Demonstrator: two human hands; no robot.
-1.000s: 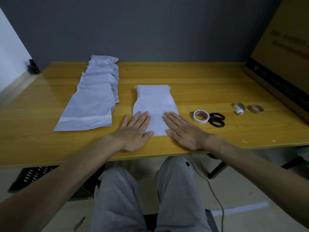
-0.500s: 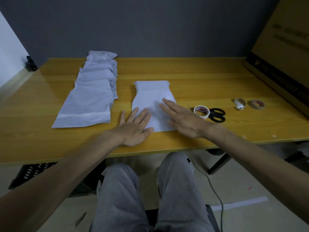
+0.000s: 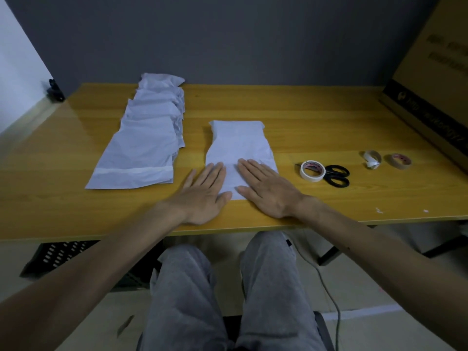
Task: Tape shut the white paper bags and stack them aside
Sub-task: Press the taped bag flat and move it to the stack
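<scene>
Person's right hand (image 3: 268, 191) lower on paper bag (image 3: 238, 143) than before, level with left hand (image 3: 205, 196); both flat, gripping nothing; yellow table (image 3: 316, 122) under bag, grey wall (image 3: 228, 46) behind.

Single view, head-worn, wide-angle. It sits above and behind the near edge of the wooden table (image 3: 316, 117), pitched forward and down. Forearms enter from the bottom corners. The left hand (image 3: 202, 196) and right hand (image 3: 268, 191) sit just below frame centre, at close range, at the white paper bag (image 3: 238, 140). The lap (image 3: 228, 287) fills the bottom third and the grey wall (image 3: 228, 34) fills the top. The cardboard box (image 3: 435, 84) is clipped at the right edge. Table edges bow from lens distortion.
</scene>
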